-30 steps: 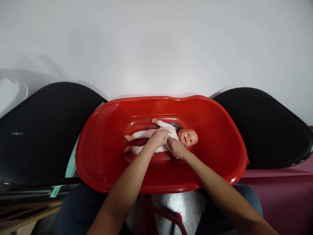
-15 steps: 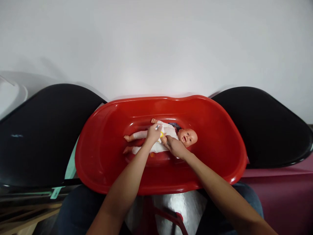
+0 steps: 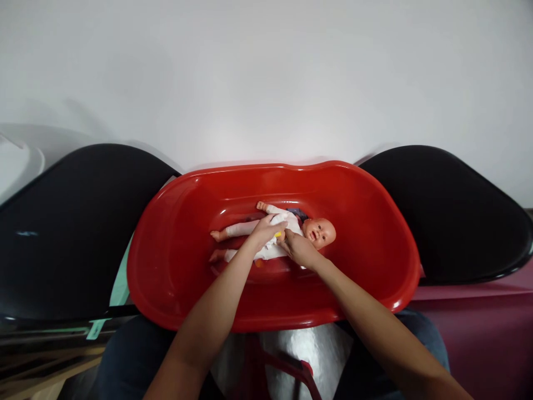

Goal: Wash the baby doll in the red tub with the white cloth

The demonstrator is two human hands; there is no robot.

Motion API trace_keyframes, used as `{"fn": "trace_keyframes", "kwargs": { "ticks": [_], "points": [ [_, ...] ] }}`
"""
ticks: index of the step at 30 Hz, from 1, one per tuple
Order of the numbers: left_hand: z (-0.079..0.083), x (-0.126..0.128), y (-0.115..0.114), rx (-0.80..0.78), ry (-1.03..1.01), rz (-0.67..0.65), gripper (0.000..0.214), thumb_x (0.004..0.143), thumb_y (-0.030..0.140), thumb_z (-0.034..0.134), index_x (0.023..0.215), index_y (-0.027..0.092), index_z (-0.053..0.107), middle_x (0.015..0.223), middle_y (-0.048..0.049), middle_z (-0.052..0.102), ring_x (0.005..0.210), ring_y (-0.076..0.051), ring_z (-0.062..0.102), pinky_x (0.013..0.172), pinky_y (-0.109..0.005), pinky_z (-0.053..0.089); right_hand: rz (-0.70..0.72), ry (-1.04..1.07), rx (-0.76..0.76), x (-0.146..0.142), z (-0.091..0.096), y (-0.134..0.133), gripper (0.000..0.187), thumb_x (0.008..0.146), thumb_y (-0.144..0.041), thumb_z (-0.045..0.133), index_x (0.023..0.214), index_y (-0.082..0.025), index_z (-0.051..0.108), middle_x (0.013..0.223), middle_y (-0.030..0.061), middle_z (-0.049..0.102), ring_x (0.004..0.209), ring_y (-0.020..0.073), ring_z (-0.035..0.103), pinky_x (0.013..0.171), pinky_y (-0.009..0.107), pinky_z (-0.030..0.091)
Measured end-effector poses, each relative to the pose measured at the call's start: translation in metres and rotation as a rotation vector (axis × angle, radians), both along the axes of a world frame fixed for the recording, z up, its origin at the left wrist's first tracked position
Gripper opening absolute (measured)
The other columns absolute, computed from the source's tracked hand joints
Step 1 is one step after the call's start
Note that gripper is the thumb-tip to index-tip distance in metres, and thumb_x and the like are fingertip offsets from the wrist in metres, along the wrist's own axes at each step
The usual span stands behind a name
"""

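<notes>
A baby doll [image 3: 320, 233] in white clothing lies on its back in a red baby bathtub [image 3: 175, 278], its head to the right and its bare feet to the left. Over the doll's belly, my left hand [image 3: 263, 231] is closed on white cloth with a yellow patch [image 3: 278, 234]; whether this is the doll's sleeve or a separate cloth I cannot tell. My right hand [image 3: 302, 249] is beside the doll's chest, its fingers closed around the doll's near hand and forearm. The doll's far arm [image 3: 272, 209] stretches out toward the back.
Black chairs stand at the left [image 3: 70, 228] and right [image 3: 453, 216] of the tub. Behind it rises a white wall [image 3: 266, 78]. A dark item [image 3: 297, 213] lies under the doll's far shoulder. My knees are below the tub's front rim.
My left hand has slid slightly right, toward my right hand, and its fingers now cover more of the white cloth. The doll's body has stayed in place.
</notes>
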State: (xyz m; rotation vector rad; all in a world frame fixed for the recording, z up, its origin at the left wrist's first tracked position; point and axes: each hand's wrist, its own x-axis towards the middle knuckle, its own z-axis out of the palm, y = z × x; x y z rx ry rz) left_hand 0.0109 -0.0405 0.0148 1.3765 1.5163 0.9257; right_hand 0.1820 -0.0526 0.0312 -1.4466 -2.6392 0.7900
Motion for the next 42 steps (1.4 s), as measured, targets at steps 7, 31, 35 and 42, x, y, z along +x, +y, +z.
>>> {"fn": "trace_keyframes", "kwargs": {
  "ticks": [7,31,35,42],
  "points": [
    [0.006,0.004,-0.002,-0.133,-0.41,0.046,0.056,0.08,0.012,0.08,0.135,0.013,0.069,0.125,-0.014,0.077,0.099,-0.023,0.075,0.088,-0.035,0.061,0.022,0.0,0.004,0.001,-0.005,-0.001,0.037,0.111,-0.037,0.046,0.134,-0.009,0.052,0.112,0.019,0.074,0.087,0.0213,0.068,0.075,0.027,0.042],
    [0.001,0.001,0.002,0.104,-0.109,0.055,0.032,0.107,0.038,0.05,0.115,0.016,0.071,0.11,-0.01,0.077,0.104,-0.022,0.072,0.097,-0.033,0.056,0.041,0.023,-0.001,-0.001,-0.009,-0.002,0.027,0.111,-0.041,0.05,0.112,-0.015,0.057,0.101,0.0134,0.073,0.079,0.0186,0.064,0.072,0.026,0.041],
    [0.009,0.002,-0.008,0.18,0.266,-0.111,0.035,0.108,0.04,0.05,0.114,0.018,0.076,0.117,-0.0136,0.076,0.114,-0.028,0.069,0.104,-0.039,0.051,0.079,0.001,0.029,0.0,-0.012,-0.001,0.025,0.11,-0.036,0.051,0.118,-0.012,0.057,0.103,0.0156,0.073,0.083,0.0197,0.066,0.076,0.027,0.042],
    [0.014,0.004,-0.011,0.153,0.533,-0.069,0.046,0.107,0.048,0.052,0.118,0.013,0.08,0.113,-0.0187,0.076,0.106,-0.033,0.07,0.091,-0.037,0.05,0.115,-0.001,0.034,-0.001,-0.012,-0.004,0.027,0.109,-0.035,0.051,0.118,-0.011,0.058,0.112,0.0183,0.073,0.088,0.0202,0.066,0.078,0.028,0.044]
  ]
}}
